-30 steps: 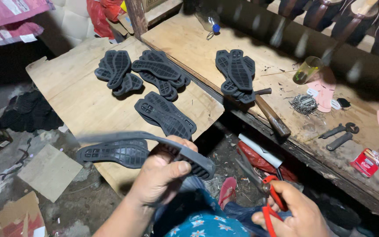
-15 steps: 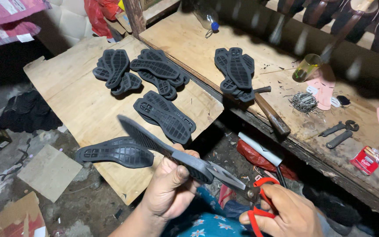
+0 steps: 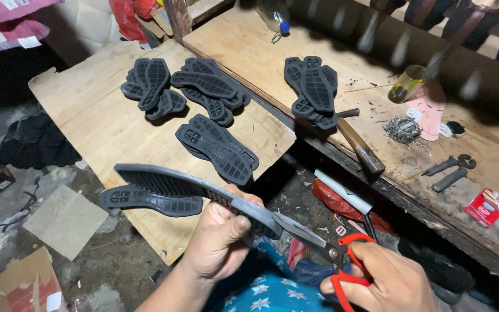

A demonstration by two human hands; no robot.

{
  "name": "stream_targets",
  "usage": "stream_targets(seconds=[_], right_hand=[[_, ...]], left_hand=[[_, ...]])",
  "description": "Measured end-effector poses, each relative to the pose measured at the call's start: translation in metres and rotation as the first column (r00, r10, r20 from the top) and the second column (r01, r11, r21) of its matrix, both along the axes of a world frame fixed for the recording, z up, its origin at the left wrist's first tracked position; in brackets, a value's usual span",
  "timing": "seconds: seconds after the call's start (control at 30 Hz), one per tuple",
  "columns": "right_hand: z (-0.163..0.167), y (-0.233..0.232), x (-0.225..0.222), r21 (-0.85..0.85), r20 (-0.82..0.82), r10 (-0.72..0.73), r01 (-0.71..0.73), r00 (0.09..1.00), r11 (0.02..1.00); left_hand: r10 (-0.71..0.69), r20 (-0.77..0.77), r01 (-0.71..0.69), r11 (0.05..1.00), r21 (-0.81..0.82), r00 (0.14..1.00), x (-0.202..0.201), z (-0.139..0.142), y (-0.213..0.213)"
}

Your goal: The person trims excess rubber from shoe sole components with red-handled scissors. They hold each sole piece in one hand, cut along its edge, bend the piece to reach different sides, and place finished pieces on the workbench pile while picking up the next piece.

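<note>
Your light falls warm and bright on the plywood boards (image 3: 105, 121); the floor (image 3: 24, 190) sinks into shadow; the dark bar (image 3: 411, 40) across the top is blurred.

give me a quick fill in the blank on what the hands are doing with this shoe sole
1. The left hand holds a dark rubber ____ by one end.
2. The right hand works a pair of scissors with ____ handles.
3. The scissor blades meet the end of the held sole nearest the ____ hand.
4. The single sole under the held one lies on a ____ board.

Missing words: sole; red; left; wooden
</note>
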State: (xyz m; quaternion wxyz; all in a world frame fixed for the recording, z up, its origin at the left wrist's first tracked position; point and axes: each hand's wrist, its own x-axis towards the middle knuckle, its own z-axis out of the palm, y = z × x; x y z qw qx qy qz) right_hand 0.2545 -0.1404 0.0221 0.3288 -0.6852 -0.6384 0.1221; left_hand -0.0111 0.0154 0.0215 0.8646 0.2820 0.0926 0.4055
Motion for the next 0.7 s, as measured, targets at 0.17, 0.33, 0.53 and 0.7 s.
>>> stream_targets(seconds=[0.17, 0.33, 0.53, 0.7], right_hand=[[0.001, -0.001, 0.006, 0.047, 0.024, 0.075, -0.076, 0.997, 0.996], [0.008, -0.004, 0.015, -0.044, 0.102, 0.062, -0.057, 0.993, 0.997], [0.017, -0.004, 0.018, 0.039, 0.142, 0.115, -0.122, 0.983, 0.992], [0.025, -0.002, 0.022, 0.119, 0.194, 0.206, -0.231, 0.959, 0.966]], left_hand=[[0.034, 0.022, -0.034, 0.999, 0.036, 0.999, 0.002, 0.010, -0.001], [0.001, -0.025, 0.005, 0.975, 0.221, 1.000, -0.006, 0.021, 0.009], [0.028, -0.138, 0.023, 0.933, 0.358, 0.990, -0.008, 0.026, 0.011], [-0.008, -0.135, 0.046, 0.959, 0.278, 0.991, -0.007, 0.026, 0.010]])
